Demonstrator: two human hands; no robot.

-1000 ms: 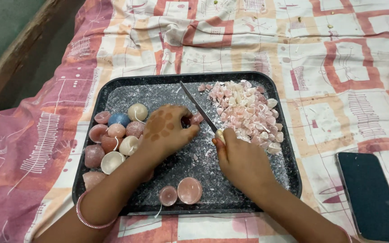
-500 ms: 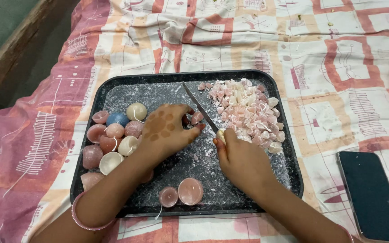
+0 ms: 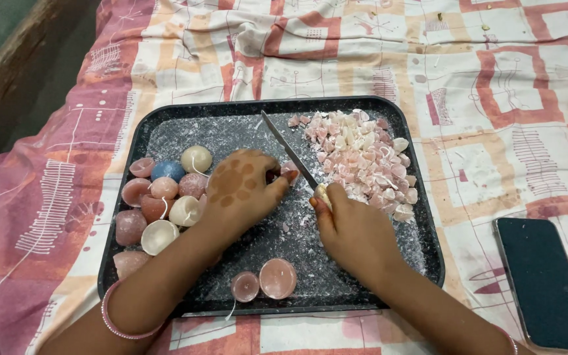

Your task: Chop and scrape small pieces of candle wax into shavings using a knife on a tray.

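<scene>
A bed (image 3: 507, 72) covered with a patterned sheet in pink, orange and white carries everything. On it, toward the near edge, lies a dark rectangular tray (image 3: 165, 121) dusted with white crumbs. A black phone (image 3: 544, 279) lies flat on the sheet near the bed's near right corner, just beside the tray. In the tray's far right part sits a heap of chopped pink and white wax pieces (image 3: 363, 158). Along the tray's left side a cluster of round candles (image 3: 159, 197) in pink, cream and one blue lies close together, and two pink half-candles (image 3: 264, 281) rest by the tray's near edge. The left hand (image 3: 241, 190), a pink bangle (image 3: 116, 319) on its wrist, rests on the tray's middle with its grip closed on a small pink piece (image 3: 289, 169) at the fingertips, pressing it to the tray. The right hand (image 3: 356, 230) has its grip clamped on the handle of a knife (image 3: 287, 150), whose blade slants toward the far left, its edge just beside the left fingertips and the pink piece.
</scene>
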